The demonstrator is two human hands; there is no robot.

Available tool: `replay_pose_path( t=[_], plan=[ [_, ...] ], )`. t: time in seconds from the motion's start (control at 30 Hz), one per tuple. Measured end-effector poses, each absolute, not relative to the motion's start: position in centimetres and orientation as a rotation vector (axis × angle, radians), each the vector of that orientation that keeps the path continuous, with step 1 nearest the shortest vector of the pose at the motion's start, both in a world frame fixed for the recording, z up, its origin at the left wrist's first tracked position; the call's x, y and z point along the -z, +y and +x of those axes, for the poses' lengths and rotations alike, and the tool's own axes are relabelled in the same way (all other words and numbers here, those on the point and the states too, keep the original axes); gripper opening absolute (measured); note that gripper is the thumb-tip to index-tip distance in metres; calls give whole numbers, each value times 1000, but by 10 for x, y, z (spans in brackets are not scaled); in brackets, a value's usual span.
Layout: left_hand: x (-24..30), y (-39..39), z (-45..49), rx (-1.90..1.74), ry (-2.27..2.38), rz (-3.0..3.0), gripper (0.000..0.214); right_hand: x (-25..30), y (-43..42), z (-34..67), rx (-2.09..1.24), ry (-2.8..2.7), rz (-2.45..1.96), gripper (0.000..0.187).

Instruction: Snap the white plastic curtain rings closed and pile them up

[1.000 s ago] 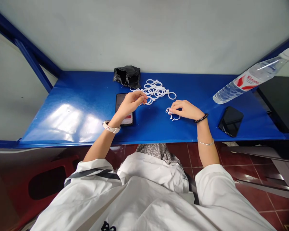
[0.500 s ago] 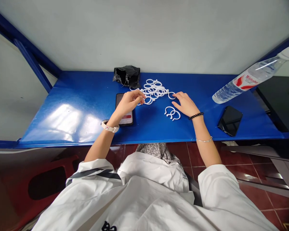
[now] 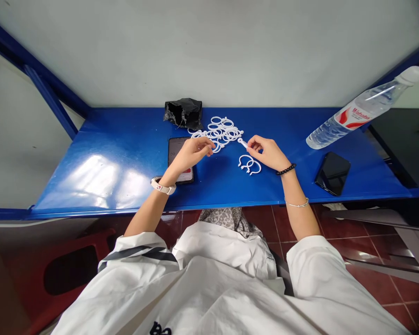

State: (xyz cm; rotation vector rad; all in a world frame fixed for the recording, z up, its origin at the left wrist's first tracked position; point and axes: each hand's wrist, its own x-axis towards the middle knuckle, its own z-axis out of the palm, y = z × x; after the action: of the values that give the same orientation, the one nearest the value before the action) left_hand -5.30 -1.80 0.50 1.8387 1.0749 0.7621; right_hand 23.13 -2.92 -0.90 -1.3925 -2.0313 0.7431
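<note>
My right hand [image 3: 267,151] pinches one white plastic curtain ring [image 3: 243,143] between thumb and fingers; the ring is seen nearly edge-on, with its small eyelet pointing toward the pile. Just left of it, a pile of white curtain rings [image 3: 226,131] lies on the blue table [image 3: 125,135]. My left hand [image 3: 195,152] hovers at the pile's near left edge, fingers loosely bent and apart from the thumb, with nothing seen in it. Two opened rings [image 3: 250,164] lie overlapping below my right hand, their gaps facing me.
A torn black plastic bag [image 3: 184,113] stands behind the pile. Under my left wrist lies a phone with its screen lit [image 3: 174,145]. To the right are a dark phone [image 3: 333,173] and a tall water bottle [image 3: 356,114]. A grey wall [image 3: 209,56] rises behind the table.
My right hand has closed on the ring at the pile's right side, drawn it slightly nearer and tipped it up. My left hand has shifted slightly right and nearer me.
</note>
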Motion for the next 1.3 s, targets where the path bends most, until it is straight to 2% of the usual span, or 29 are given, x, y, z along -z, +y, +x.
replay_pose_path(
  t=[0.17, 0.27, 0.57, 0.77, 1.03, 1.3],
  plan=[
    [2, -25, -40, -704, 895, 1827, 31, 4, -43, 204, -1249, -1879, -982, 27],
    [7, -28, -33, -715, 753, 1834, 32, 9, -46, 192, -1419, -1843, -827, 34],
    [7, -32, -31, -644, 691, 1967, 41, 9, -45, 188, -1458, -1854, -814, 38],
    [4, -33, -31, -571, 578, 1726, 51, 13, -44, 189, -1626, -1773, -745, 38],
    [8, -34, -29, -628, 476, 1505, 49, 16, -46, 183, -1927, -1400, -649, 36],
    [10, -32, -26, -657, 434, 1479, 54, 24, -47, 180, -1957, -1303, -601, 41]
  ],
)
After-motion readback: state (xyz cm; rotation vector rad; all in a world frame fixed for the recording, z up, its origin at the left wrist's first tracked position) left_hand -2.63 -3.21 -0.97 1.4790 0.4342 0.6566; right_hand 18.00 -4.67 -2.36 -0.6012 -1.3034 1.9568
